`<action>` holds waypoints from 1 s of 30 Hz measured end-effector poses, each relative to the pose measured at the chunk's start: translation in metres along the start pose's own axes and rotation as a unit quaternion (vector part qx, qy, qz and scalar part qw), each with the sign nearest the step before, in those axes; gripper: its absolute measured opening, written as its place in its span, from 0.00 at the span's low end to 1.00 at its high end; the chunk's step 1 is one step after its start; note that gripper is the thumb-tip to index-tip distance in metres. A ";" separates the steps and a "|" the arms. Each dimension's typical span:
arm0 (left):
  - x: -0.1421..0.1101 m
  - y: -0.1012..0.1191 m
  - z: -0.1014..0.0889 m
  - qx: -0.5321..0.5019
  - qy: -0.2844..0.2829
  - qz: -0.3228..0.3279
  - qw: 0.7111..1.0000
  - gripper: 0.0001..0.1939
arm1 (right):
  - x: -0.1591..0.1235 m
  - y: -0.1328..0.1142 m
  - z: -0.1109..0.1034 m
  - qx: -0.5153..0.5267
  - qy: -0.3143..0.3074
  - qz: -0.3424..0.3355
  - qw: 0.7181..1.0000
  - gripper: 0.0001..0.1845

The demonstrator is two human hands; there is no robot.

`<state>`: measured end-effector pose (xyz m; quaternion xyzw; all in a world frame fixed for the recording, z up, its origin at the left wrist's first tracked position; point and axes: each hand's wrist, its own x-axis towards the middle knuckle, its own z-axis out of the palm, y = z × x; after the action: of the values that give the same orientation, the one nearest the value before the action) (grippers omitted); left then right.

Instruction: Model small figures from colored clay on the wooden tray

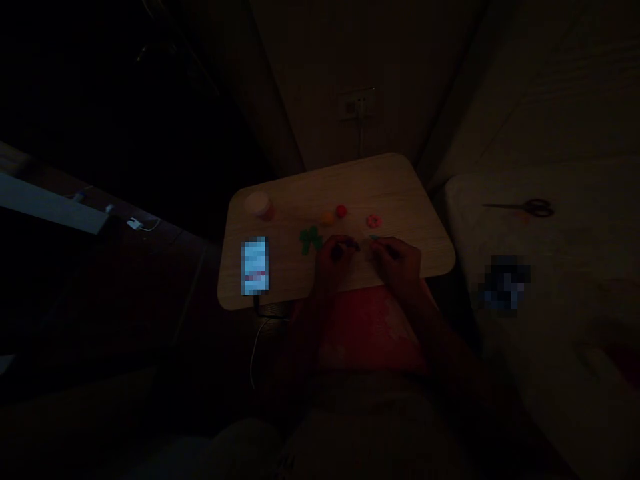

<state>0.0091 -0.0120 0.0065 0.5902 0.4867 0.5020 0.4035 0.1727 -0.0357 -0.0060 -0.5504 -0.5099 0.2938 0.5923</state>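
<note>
Two hands [334,259] [401,260], narrowly apart, near tabletop edge [283,297]

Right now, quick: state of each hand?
Left hand: curled; too dark to tell if holding anything.
Right hand: closed, holding a small green piece.

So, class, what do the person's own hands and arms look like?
The left hand and right hand look ungloved, and both forearms appear bare, with no sleeve visible on them. It is too dark to make out rings or finer markings.
</note>
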 end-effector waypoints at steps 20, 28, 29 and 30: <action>0.000 -0.001 -0.001 0.010 -0.003 -0.006 1.000 0.08 | 0.000 -0.003 0.001 0.001 0.006 0.024 1.000 0.08; -0.001 0.000 0.000 0.002 -0.002 -0.006 1.000 0.07 | 0.000 -0.002 -0.002 0.002 -0.013 0.026 1.000 0.11; 0.000 0.000 0.000 0.001 -0.004 -0.004 1.000 0.07 | 0.000 -0.003 -0.002 -0.001 -0.010 0.025 1.000 0.11; 0.000 0.000 0.000 0.001 -0.006 -0.002 1.000 0.07 | 0.000 -0.003 -0.002 -0.005 -0.010 0.024 1.000 0.10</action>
<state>0.0092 -0.0124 0.0069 0.5927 0.4861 0.4969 0.4068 0.1736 -0.0366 -0.0027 -0.5622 -0.5039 0.3107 0.5775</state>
